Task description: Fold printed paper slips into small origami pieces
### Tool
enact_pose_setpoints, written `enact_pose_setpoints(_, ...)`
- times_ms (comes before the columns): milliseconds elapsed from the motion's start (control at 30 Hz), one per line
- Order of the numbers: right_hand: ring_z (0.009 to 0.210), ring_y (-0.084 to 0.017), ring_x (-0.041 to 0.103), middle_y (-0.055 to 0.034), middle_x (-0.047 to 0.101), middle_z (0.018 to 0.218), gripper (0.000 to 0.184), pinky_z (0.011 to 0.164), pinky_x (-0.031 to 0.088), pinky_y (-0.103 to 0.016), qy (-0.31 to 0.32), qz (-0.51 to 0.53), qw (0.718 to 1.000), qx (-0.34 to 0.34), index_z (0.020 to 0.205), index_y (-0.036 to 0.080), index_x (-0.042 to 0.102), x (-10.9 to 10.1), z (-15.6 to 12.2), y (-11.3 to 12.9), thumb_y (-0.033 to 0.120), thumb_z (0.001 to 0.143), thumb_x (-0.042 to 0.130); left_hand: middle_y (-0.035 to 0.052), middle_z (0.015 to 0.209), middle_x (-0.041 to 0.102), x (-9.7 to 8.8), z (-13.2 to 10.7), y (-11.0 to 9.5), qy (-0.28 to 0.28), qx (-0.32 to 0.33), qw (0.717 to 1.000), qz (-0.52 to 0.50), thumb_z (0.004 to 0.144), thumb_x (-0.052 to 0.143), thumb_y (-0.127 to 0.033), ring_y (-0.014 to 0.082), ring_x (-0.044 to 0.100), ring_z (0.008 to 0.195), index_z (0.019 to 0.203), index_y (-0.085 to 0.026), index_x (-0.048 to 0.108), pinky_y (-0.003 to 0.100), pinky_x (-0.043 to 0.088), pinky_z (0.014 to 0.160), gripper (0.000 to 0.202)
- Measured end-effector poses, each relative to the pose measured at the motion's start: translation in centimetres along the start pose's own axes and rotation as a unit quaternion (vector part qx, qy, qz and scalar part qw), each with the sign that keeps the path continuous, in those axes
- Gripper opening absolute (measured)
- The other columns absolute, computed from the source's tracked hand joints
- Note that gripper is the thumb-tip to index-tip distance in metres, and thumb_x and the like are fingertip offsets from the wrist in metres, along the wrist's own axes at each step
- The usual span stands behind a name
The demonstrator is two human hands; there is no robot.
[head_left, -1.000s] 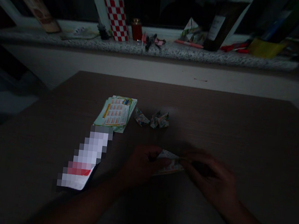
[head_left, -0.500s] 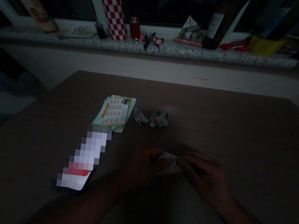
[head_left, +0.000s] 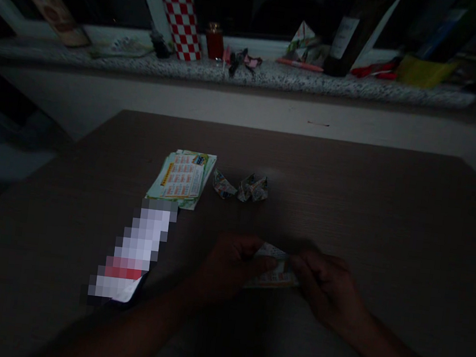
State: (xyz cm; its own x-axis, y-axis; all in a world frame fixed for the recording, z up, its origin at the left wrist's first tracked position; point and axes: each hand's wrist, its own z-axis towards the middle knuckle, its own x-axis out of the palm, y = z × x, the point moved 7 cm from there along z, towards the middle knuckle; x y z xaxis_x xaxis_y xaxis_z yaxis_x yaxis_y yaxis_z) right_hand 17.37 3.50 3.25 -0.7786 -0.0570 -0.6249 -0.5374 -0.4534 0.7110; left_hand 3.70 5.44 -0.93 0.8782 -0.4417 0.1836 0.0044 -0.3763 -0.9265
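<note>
A small printed paper slip, partly folded at its far edge, lies between my two hands near the front of the table. My left hand grips its left side, thumb on top. My right hand pinches its right end between thumb and fingers. Beyond them sit several small folded paper pieces, with a pair side by side. To their left is a stack of printed slips with orange number grids. Both palms are in shadow, and the slip's covered parts are hidden.
A lit phone, its screen blurred out, lies left of my hands on the brown table. Along the stone windowsill stand a red-and-white checkered bottle, a dark bottle, a red jar and a yellow container.
My right hand has shifted slightly right and its fingers have curled in more. More of the slip's printed face shows. My left hand stays nearly in place.
</note>
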Motion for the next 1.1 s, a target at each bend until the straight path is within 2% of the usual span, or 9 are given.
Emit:
enact_pose_setpoints(233,0.036,-0.006,0.045,0.0041,0.047,0.043,0.042,0.039,0.031,-0.019,0.004,0.025,1.0,0.003,0.055,0.018,0.046,0.2,0.1,-0.1,0.024,0.096,0.043,0.0019,0.073,0.069,-0.2,-0.1,0.0,0.002,0.002,1.0,0.003,0.075,0.071,-0.032,0.012,0.061,0.063,0.08,-0.013,0.07,0.02,0.044,0.058,0.019)
enact_pose_setpoints(367,0.036,-0.006,0.045,0.004,0.047,0.042,0.046,0.04,0.033,-0.019,0.041,0.083,0.995,0.029,0.053,0.017,0.047,0.7,-0.1,-0.9,0.028,0.097,0.042,0.0017,0.073,0.07,-0.1,-0.1,-0.1,0.009,-0.006,1.0,-0.006,0.075,0.072,-0.032,0.0117,0.061,0.062,0.08,-0.014,0.071,0.02,0.044,0.057,0.019)
enact_pose_setpoints(500,0.039,-0.009,0.045,0.0024,0.045,0.044,0.055,0.041,0.033,-0.022,0.028,0.121,0.992,0.014,0.05,0.018,0.045,-0.2,-0.1,-1.0,0.037,0.1,0.031,0.0036,0.077,0.072,-0.5,-0.2,-0.2,-0.006,-0.006,1.0,0.014,0.074,0.072,-0.034,0.0136,0.063,0.064,0.083,-0.014,0.072,0.022,0.045,0.059,0.022)
enact_pose_setpoints(567,0.044,-0.011,0.048,-0.0002,0.05,0.051,0.055,0.044,0.037,-0.025,0.006,0.112,0.994,0.003,0.057,0.018,0.051,-1.1,-0.1,-1.0,0.042,0.099,0.027,0.0049,0.079,0.073,-0.7,-0.3,-0.2,-0.008,-0.01,1.0,0.011,0.075,0.072,-0.034,0.0148,0.064,0.066,0.086,-0.014,0.072,0.023,0.046,0.06,0.024)
enact_pose_setpoints(733,0.061,-0.015,0.062,-0.0025,0.066,0.069,0.025,0.055,0.048,-0.025,-0.026,0.079,0.996,0.02,0.078,0.018,0.064,-2.0,0.2,-1.0,0.033,0.093,0.049,0.0056,0.078,0.073,-0.7,-0.3,-0.1,0.001,-0.008,0.999,0.042,0.074,0.072,-0.036,0.0151,0.064,0.064,0.084,-0.013,0.072,0.022,0.045,0.056,0.024)
enact_pose_setpoints(800,0.057,-0.013,0.062,-0.0005,0.066,0.066,0.015,0.054,0.048,-0.023,-0.023,0.076,0.997,0.013,0.076,0.019,0.064,-1.6,0.3,-0.8,0.026,0.088,0.058,0.0048,0.078,0.073,-0.4,-0.3,-0.2,0.009,-0.005,0.999,0.049,0.075,0.071,-0.035,0.0149,0.065,0.066,0.084,-0.013,0.072,0.022,0.045,0.058,0.023)
enact_pose_setpoints(867,0.053,-0.012,0.06,0.0004,0.066,0.062,0.015,0.052,0.048,-0.022,-0.025,0.08,0.996,0.016,0.072,0.018,0.064,-1.3,0.3,-0.7,0.023,0.085,0.061,0.0046,0.081,0.074,-0.3,-0.3,-0.4,0.01,-0.007,0.999,0.047,0.076,0.07,-0.034,0.016,0.066,0.07,0.086,-0.014,0.072,0.022,0.047,0.061,0.022)
enact_pose_setpoints(1000,0.052,-0.013,0.062,0.0002,0.067,0.06,0.018,0.049,0.048,-0.021,-0.071,0.07,0.993,0.063,0.069,0.018,0.067,-1.8,0.1,-1.5,0.026,0.085,0.061,0.0048,0.095,0.075,-1.3,-0.4,-1.5,-0.07,0.031,0.995,0.064,0.075,0.072,-0.029,0.0193,0.068,0.085,0.096,-0.017,0.072,0.025,0.05,0.073,0.025)
enact_pose_setpoints(1100,0.051,-0.013,0.061,0.0003,0.067,0.059,0.02,0.049,0.048,-0.022,-0.127,0.059,0.985,0.101,0.067,0.019,0.066,-2.7,-0.2,-2.3,0.027,0.085,0.061,0.0037,0.09,0.075,-2.7,-0.6,-1.9,-0.16,0.055,0.984,0.047,0.072,0.074,-0.027,0.019,0.069,0.083,0.103,-0.018,0.066,0.026,0.052,0.071,0.033)
